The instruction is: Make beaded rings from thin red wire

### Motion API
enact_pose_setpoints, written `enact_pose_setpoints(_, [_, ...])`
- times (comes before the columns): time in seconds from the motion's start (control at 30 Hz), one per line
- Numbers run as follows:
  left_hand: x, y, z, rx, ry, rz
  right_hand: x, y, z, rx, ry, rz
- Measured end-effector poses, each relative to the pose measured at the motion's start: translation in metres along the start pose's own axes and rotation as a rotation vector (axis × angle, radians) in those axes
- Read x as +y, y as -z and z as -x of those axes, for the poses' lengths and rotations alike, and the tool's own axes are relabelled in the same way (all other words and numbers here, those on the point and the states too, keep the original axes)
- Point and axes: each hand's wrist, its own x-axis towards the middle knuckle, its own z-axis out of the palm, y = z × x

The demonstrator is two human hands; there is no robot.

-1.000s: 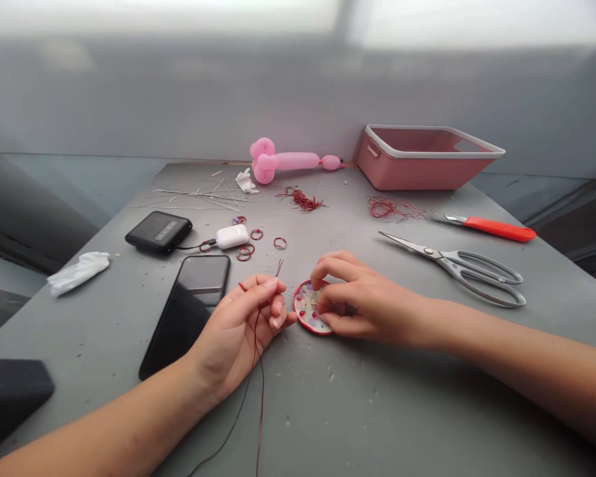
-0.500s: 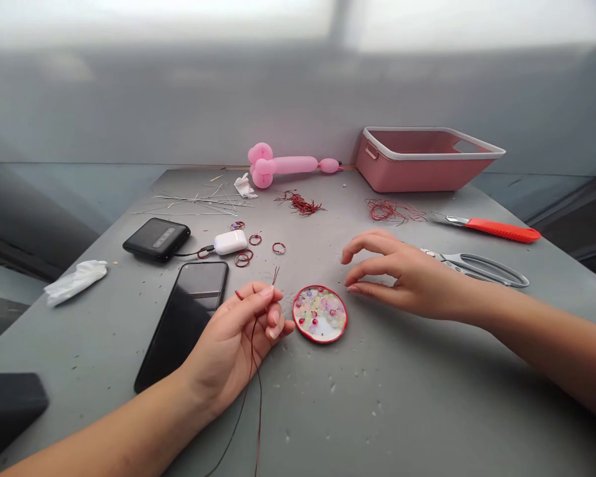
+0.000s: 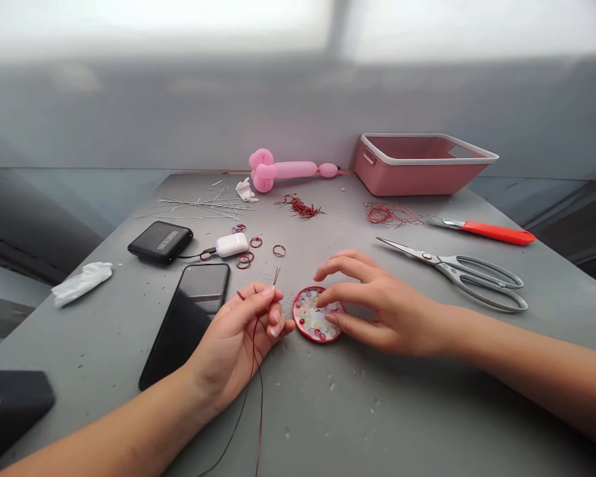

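Observation:
Dark red cord (image 3: 254,351) is pinched between the thumb and fingers of my left hand (image 3: 243,338). Its short ends stick up above the fingertips, and two long tails hang down toward the table's front. Just right of that hand lies a small round dish (image 3: 295,319) with a red rim, holding several coloured beads (image 3: 308,306). My right hand (image 3: 377,301) reaches over the dish from the right, fingers apart and curved, index finger and thumb tips down among the beads. No bead shows between them.
Scissors (image 3: 447,265) and a red-handled cutter (image 3: 496,232) lie right, a pink basket (image 3: 422,175) behind. A balloon figure (image 3: 293,170), cord scraps (image 3: 302,207) and wires (image 3: 198,207) lie at the back. Left are a phone (image 3: 183,324), power bank (image 3: 161,242), white case (image 3: 232,244) and cord rings (image 3: 279,250).
My right hand has moved left and down, from beside the dish to over it, uncovering the scissors. Beads in the dish have shifted. My left hand still holds the cord.

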Motion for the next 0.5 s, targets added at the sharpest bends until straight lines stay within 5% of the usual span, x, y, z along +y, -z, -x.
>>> enact_pose_setpoints(0.5, [0.0, 0.001, -0.001, -0.048, -0.028, -0.02, -0.011, -0.006, -0.004, 0.043, 0.019, 0.084])
